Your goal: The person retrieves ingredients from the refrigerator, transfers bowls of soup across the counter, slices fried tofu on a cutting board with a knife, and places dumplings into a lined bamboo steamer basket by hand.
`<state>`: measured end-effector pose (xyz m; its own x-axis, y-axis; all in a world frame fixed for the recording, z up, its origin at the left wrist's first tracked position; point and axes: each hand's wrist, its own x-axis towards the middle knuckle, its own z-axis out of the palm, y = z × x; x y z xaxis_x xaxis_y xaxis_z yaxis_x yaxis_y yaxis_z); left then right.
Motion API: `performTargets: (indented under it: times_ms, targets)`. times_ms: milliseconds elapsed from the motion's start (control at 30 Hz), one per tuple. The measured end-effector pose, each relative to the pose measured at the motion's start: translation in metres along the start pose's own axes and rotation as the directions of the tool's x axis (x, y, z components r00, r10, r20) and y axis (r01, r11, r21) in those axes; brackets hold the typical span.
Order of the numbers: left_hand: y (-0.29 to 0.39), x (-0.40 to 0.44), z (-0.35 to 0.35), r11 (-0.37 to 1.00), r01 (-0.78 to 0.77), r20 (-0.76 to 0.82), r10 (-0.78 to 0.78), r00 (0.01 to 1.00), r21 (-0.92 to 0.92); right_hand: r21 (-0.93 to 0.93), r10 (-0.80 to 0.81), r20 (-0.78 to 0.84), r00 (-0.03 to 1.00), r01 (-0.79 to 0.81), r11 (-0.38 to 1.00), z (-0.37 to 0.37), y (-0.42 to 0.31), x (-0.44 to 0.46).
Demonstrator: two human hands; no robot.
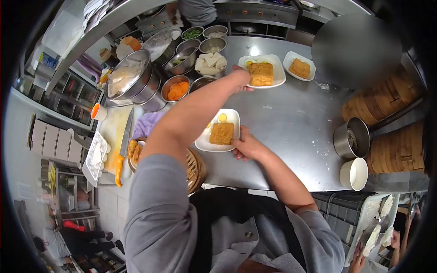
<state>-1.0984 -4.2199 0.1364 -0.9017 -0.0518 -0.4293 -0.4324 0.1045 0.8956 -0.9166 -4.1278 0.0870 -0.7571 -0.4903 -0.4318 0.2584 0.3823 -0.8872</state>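
Note:
My left hand (pixel 240 79), arm stretched forward, is closed on the left rim of a white plate (pixel 281 81). That plate holds a golden-brown fried block (pixel 261 74), which looks like tofu, and egg halves partly hidden behind it. Closer to me, my right hand (pixel 249 144) grips the lower right corner of a second white plate (pixel 205 145). On this one sit another brown block (pixel 222 133) and egg halves (pixel 222 118); my left forearm covers its left side. A third white plate (pixel 311 71) with a similar block (pixel 299 68) stands at the back right, touched by neither hand.
Left are metal bowls of ingredients, including orange slices (pixel 177 91), plus a cutting board (pixel 110 119) with an orange-handled knife (pixel 119 169). Bamboo steamers (pixel 395 148), a metal pot (pixel 351 138) and a white tub (pixel 353 174) line the right. Other people (pixel 198 12) work nearby.

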Motion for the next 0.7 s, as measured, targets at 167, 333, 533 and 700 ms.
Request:
performTargets:
  times_ms: [167,333,533,700]
  targets:
    - [-0.014,0.102,0.023,1.000,0.007,-0.092,-0.010,0.996,-0.029,0.091,0.063,-0.059,0.996,-0.057,0.994,0.019,0.017,0.008]
    - [-0.020,0.123,0.014,0.999,-0.050,-0.058,0.049,0.997,-0.013,0.235,0.021,-0.127,0.992,0.009,0.972,0.024,0.029,0.016]
    - [0.044,0.062,-0.035,-0.297,-0.540,0.616,0.377,0.691,0.788,0.079,0.115,-0.166,0.979,-0.103,0.991,-0.040,0.046,0.029]
    - [0.051,-0.100,-0.108,0.944,-0.305,0.484,0.210,0.849,0.124,-0.032,0.084,-0.263,0.961,-0.096,0.995,-0.146,0.074,0.056]
